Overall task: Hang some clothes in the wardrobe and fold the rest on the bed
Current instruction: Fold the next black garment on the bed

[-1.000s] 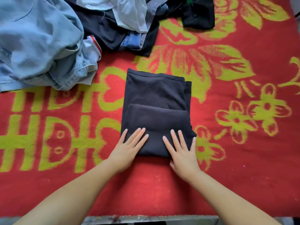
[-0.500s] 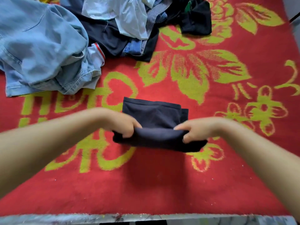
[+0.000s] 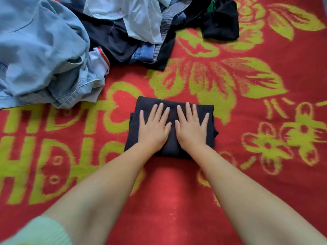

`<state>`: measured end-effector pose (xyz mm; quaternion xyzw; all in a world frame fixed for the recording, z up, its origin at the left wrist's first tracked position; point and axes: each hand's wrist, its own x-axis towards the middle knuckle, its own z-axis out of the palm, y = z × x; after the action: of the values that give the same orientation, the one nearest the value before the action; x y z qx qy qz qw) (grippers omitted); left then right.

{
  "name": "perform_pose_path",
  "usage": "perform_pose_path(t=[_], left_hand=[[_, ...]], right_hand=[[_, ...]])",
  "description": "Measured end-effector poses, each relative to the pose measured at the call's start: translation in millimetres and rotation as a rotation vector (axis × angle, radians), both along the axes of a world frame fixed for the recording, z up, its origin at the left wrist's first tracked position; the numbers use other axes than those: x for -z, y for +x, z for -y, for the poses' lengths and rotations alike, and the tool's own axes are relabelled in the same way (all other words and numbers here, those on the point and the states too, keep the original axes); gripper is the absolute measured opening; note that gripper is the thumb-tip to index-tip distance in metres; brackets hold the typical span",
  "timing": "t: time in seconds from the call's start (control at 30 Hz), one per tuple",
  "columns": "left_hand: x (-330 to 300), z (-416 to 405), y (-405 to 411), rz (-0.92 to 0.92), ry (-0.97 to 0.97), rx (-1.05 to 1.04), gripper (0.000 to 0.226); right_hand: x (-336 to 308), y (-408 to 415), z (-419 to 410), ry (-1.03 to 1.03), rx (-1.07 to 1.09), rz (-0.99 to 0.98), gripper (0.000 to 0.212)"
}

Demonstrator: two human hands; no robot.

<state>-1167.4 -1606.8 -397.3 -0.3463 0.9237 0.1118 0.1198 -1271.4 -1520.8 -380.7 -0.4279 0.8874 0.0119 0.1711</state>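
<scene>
A dark navy garment (image 3: 211,121), folded into a small thick rectangle, lies in the middle of the red bed cover (image 3: 177,200). My left hand (image 3: 153,128) lies flat on its left half with fingers straight and spread. My right hand (image 3: 191,129) lies flat on its right half the same way. Both palms press down on the fold, and the hands hide most of the garment's top.
A pile of unfolded clothes fills the far left and top: a light blue denim piece (image 3: 35,50), a white shirt (image 3: 141,16), a dark garment (image 3: 113,39) and a black one (image 3: 221,23). Bare cover lies right of the folded garment.
My hands gripped the near edge of the dark garment and turned it over away from me, halving its length. Now both hands lie flat on the smaller fold.
</scene>
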Motion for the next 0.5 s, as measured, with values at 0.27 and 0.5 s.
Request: perform_pose_path(t=[0.27, 0.5], left_hand=[[17.0, 21.0, 80.3, -0.136, -0.026, -0.314, 0.059], [19.0, -28.4, 76.8, -0.210, -0.085, 0.387, 0.079]], right_hand=[[8.5, -39.8, -88.0, -0.013, 0.417, 0.050, 0.055], [4.6, 32.6, -70.9, -0.154, -0.261, -0.056, 0.058]])
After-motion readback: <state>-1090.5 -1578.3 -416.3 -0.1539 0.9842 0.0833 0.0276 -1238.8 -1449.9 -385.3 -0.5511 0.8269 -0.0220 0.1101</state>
